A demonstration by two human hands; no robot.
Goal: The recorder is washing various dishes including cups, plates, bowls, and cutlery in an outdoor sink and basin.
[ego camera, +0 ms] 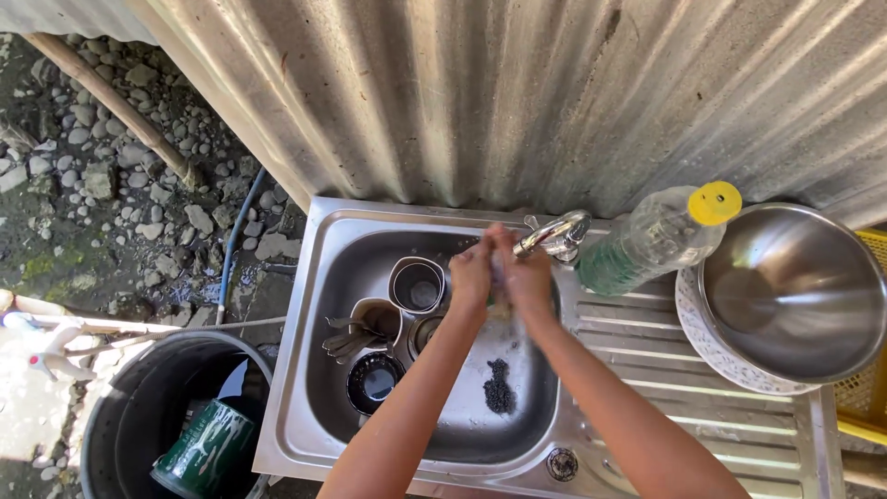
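sponge [500,300] pressed between left hand [469,275] and right hand [528,277], both grips clamped on it over sink [319,370].

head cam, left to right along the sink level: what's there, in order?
Dark bucket with green container → sink basin rim → metal cups → left hand → right hand → tap → clear bottle with yellow cap → steel bowl.
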